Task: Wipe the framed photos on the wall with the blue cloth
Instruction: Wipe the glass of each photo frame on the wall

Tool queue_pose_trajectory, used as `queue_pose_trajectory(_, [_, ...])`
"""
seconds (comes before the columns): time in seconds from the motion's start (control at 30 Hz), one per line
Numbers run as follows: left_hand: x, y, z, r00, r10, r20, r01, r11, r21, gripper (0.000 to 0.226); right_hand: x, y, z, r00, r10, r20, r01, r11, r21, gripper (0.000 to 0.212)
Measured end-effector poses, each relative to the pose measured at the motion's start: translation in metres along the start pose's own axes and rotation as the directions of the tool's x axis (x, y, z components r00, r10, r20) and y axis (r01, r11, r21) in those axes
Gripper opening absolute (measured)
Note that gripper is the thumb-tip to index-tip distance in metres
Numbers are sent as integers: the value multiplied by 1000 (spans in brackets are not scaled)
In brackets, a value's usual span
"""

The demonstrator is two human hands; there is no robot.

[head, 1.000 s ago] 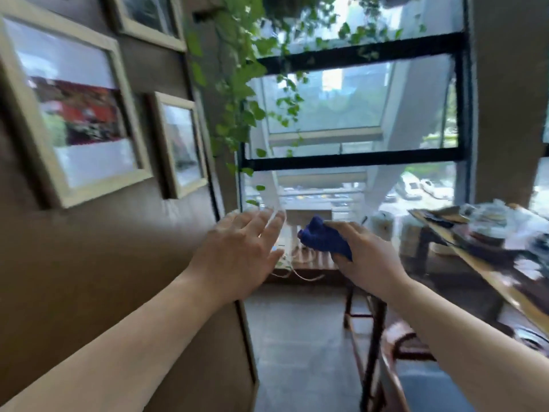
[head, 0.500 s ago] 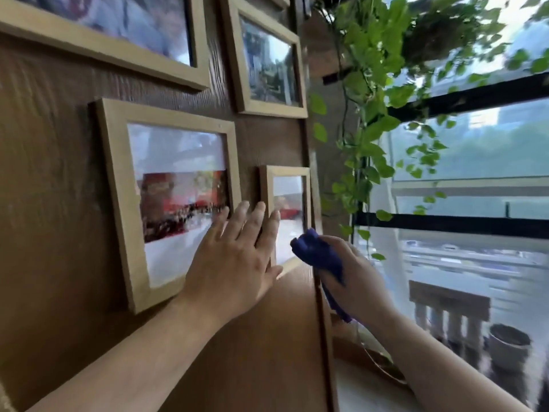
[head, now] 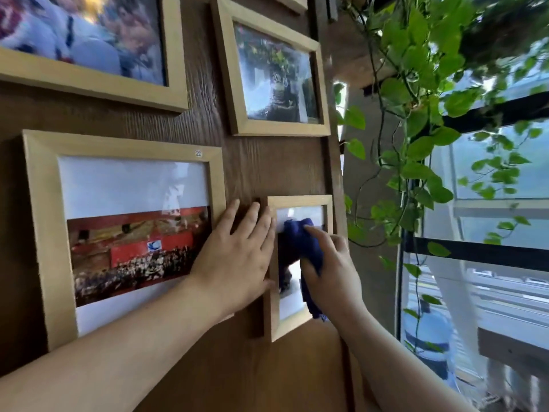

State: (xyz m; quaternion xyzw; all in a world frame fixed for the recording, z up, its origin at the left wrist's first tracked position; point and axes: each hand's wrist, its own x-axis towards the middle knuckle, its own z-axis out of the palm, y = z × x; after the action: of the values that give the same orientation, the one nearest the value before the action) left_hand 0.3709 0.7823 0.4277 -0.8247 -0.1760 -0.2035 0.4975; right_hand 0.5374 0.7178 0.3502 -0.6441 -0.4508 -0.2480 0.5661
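Several light wooden framed photos hang on a dark brown wood wall point(head: 267, 168). My right hand point(head: 329, 272) presses the blue cloth point(head: 300, 242) against the glass of the small lower-right frame point(head: 297, 201). My left hand point(head: 237, 257) lies flat with fingers spread, its fingertips on the wall and its edge against the left side of that small frame. To the left hangs a large frame point(head: 44, 233) with a red crowd photo. Above are a mid-size frame point(head: 279, 127) and part of a big frame point(head: 89, 84).
A trailing green vine point(head: 416, 114) hangs just right of the wall's edge. Behind it is a large window with black bars point(head: 487, 254). A water jug point(head: 427, 334) stands low by the window.
I have come closer to the wall. My right hand moved the blue cloth up onto the small frame's glass. My left hand slid right, from the large frame to the small frame's left edge.
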Motion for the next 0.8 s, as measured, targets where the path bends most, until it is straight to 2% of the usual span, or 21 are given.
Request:
queue_pose_trajectory(0.17, [1,-2,6,1000,-2,-30,2,1000,9,90,5,0,17,994,-98,56,100,994,-32,54])
queue_pose_trajectory(0.3, [2,1,5,1000,-8,9,8,999,44,90,10,15,15,984,-169,53,173,982,-82,53])
queue_pose_trajectory(0.37, [2,1,5,1000,-11,16,10,999,49,89,14,28,13,991,-128,29,131,984,-120,53])
queue_pose_trajectory(0.47, [2,0,7,1000,-18,17,18,999,35,90,20,48,12,999,49,-11,-50,994,-102,53])
queue_pose_trajectory(0.53, [2,1,7,999,-28,15,28,999,34,91,21,52,12,995,100,-11,-101,992,-81,54])
queue_pose_trajectory(0.6, [2,2,7,999,-35,16,35,999,31,91,16,46,14,998,56,3,-56,998,-40,55])
queue_pose_trajectory(0.7, [1,2,8,999,-40,21,39,998,48,93,0,26,19,988,-133,78,131,991,26,56])
queue_pose_trajectory(0.8, [1,5,7,998,-54,16,53,996,70,96,-12,26,21,968,-217,127,221,975,-24,54])
